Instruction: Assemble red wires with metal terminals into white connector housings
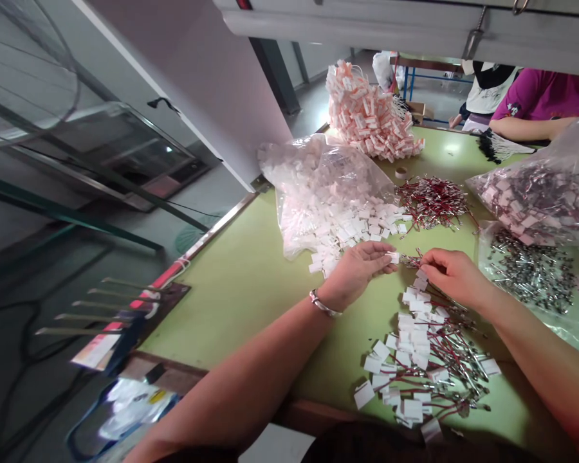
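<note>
My left hand [359, 270] pinches a small white plastic connector [394, 257] at its fingertips. My right hand [451, 273] grips a thin red wire lead [410, 260] whose metal end meets the connector. Both hands hover over the green table [241, 283]. Just below them lies a spread of wires fitted with white connectors [422, 363]. A clear bag of loose white connectors [325, 193] spills open right behind my left hand. A bunch of bare red wires [431, 202] lies beyond my right hand.
A heap of pink-and-white tagged bundles [369, 116] stands at the table's far end. Two clear bags of parts [543, 199] [535, 273] sit on the right. Other people [535, 99] sit across the table. A rack with metal rods [106, 315] hangs off the left edge.
</note>
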Available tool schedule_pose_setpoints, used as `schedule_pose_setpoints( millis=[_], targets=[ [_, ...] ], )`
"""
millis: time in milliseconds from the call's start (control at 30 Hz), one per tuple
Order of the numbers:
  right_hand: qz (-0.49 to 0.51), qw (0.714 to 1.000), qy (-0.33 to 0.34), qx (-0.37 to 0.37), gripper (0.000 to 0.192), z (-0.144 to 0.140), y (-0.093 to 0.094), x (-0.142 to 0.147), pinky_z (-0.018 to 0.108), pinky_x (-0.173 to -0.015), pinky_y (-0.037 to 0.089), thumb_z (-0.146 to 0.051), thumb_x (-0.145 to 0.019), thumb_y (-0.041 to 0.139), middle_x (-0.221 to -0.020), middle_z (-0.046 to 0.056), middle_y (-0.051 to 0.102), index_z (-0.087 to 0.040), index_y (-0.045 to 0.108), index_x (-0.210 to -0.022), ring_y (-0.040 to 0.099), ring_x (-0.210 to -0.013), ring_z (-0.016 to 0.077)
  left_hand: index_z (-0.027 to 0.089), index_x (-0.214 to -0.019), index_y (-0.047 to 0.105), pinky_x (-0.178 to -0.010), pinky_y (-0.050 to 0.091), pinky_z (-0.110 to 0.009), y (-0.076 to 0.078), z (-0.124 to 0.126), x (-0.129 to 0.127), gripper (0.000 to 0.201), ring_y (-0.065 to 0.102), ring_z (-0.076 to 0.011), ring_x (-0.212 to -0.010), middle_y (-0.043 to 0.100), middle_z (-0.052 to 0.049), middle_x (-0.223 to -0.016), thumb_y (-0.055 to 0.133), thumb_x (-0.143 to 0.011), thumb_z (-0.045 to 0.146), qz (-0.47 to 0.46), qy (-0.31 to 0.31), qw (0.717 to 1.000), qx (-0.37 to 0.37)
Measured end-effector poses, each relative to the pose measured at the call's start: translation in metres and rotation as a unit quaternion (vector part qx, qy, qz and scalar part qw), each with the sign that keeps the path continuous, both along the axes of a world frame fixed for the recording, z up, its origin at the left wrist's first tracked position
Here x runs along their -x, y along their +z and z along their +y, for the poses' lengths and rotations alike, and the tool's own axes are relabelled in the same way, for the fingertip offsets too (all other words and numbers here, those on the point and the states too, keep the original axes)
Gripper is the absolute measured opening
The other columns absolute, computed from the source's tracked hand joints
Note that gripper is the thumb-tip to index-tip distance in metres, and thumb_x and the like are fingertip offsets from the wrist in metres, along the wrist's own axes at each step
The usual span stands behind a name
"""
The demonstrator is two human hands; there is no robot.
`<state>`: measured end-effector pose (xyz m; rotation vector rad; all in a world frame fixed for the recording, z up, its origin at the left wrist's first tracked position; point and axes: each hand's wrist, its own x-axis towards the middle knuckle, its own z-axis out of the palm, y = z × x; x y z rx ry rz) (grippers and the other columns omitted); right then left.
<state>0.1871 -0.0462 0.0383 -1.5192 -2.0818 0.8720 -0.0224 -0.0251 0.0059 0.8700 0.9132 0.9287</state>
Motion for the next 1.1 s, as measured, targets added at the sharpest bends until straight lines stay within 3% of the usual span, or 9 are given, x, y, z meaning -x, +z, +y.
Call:
schedule_pose_setpoints(
  millis=[200, 300, 533, 733, 833, 900, 967, 1033, 1100],
  targets=[
    [0.052, 0.997, 0.005, 0.065, 0.017, -0.004, -0.002, -0.001, 0.023, -0.050, 0.030, -0.031, -0.081, 0.050, -0.056, -0.004, 0.049, -0.019, 0.056, -0.070, 0.039, -0.051, 0.0096, 0.013, -0.088, 0.063, -0.074, 0.054, -0.024, -0.004, -0.002, 0.000, 0.014, 0.064, -0.0074, -0.065, 0.067, 0.001, -0.073, 0.070, -0.075, 0.016, -0.015, -0.018, 1.000, -0.003],
    [0.029, 0.998, 0.018, 0.053, 0.016, -0.003, -0.005, -0.002, 0.024, -0.052, 0.032, -0.028, -0.081, 0.050, -0.058, -0.004, 0.053, -0.020, 0.059, -0.071, 0.042, -0.053, 0.0104, 0.014, -0.088, 0.064, -0.069, 0.052, -0.022, -0.004, -0.002, 0.001, 0.014, 0.064, -0.0073, -0.063, 0.067, 0.001, -0.072, 0.070, -0.075, 0.018, -0.002, -0.029, 1.000, -0.012],
    [-0.044, 0.996, 0.077, -0.010, 0.020, -0.006, -0.001, 0.000, 0.026, -0.057, 0.034, -0.031, -0.086, 0.050, -0.064, -0.001, 0.061, -0.022, 0.062, -0.073, 0.050, -0.059, 0.0121, 0.014, -0.089, 0.064, -0.054, 0.047, -0.021, 0.003, -0.006, -0.001, 0.016, 0.062, -0.0088, -0.054, 0.068, 0.000, -0.060, 0.070, -0.076, 0.022, 0.134, -0.103, 0.984, -0.058],
    [-0.086, 0.993, 0.055, -0.067, 0.021, -0.011, -0.009, 0.006, 0.025, -0.055, 0.032, -0.029, -0.087, 0.046, -0.062, -0.001, 0.061, -0.021, 0.061, -0.075, 0.048, -0.055, 0.0121, 0.014, -0.082, 0.059, -0.058, 0.049, -0.021, 0.001, -0.023, -0.024, 0.010, 0.060, -0.0074, -0.053, 0.064, 0.001, -0.058, 0.066, -0.077, 0.019, 0.081, -0.042, 0.994, -0.055],
    [-0.077, 0.994, 0.065, -0.044, 0.021, -0.011, -0.009, 0.003, 0.026, -0.056, 0.034, -0.030, -0.086, 0.046, -0.065, 0.000, 0.063, -0.021, 0.062, -0.075, 0.051, -0.057, 0.0131, 0.014, -0.085, 0.060, -0.058, 0.050, -0.022, 0.010, -0.022, -0.022, 0.012, 0.060, -0.0086, -0.055, 0.064, 0.000, -0.060, 0.064, -0.079, 0.023, 0.110, -0.077, 0.987, -0.086],
    [-0.045, 0.995, 0.088, -0.003, 0.025, -0.012, -0.003, 0.000, 0.026, -0.057, 0.036, -0.033, -0.087, 0.046, -0.065, 0.000, 0.063, -0.021, 0.061, -0.072, 0.053, -0.058, 0.0131, 0.014, -0.093, 0.063, -0.061, 0.050, -0.024, 0.026, -0.016, -0.004, 0.019, 0.062, -0.0109, -0.061, 0.067, -0.003, -0.069, 0.063, -0.079, 0.027, 0.175, -0.142, 0.961, -0.159],
    [-0.029, 0.990, 0.133, 0.044, 0.026, -0.015, 0.005, -0.002, 0.025, -0.056, 0.036, -0.035, -0.087, 0.048, -0.064, -0.001, 0.063, -0.021, 0.062, -0.070, 0.052, -0.057, 0.0125, 0.018, -0.108, 0.063, -0.066, 0.048, -0.024, 0.043, -0.008, 0.023, 0.034, 0.062, -0.0121, -0.069, 0.069, -0.004, -0.087, 0.066, -0.077, 0.032, 0.293, -0.144, 0.908, -0.264],
    [-0.035, 0.977, 0.193, 0.086, 0.020, -0.019, 0.014, -0.005, 0.025, -0.055, 0.036, -0.034, -0.084, 0.054, -0.064, -0.002, 0.064, -0.022, 0.064, -0.071, 0.052, -0.057, 0.0122, 0.020, -0.101, 0.066, -0.064, 0.045, -0.025, 0.052, 0.000, 0.052, 0.034, 0.059, -0.0139, -0.068, 0.066, -0.002, -0.078, 0.069, -0.073, 0.039, 0.431, -0.144, 0.839, -0.300],
    [-0.042, 0.965, 0.231, 0.120, 0.015, -0.019, 0.020, -0.011, 0.025, -0.055, 0.036, -0.033, -0.081, 0.058, -0.066, -0.002, 0.066, -0.024, 0.067, -0.075, 0.053, -0.058, 0.0124, 0.021, -0.088, 0.068, -0.060, 0.040, -0.025, 0.050, 0.006, 0.073, 0.031, 0.055, -0.0141, -0.061, 0.061, 0.001, -0.067, 0.074, -0.065, 0.040, 0.527, -0.192, 0.777, -0.284]
  ],
)
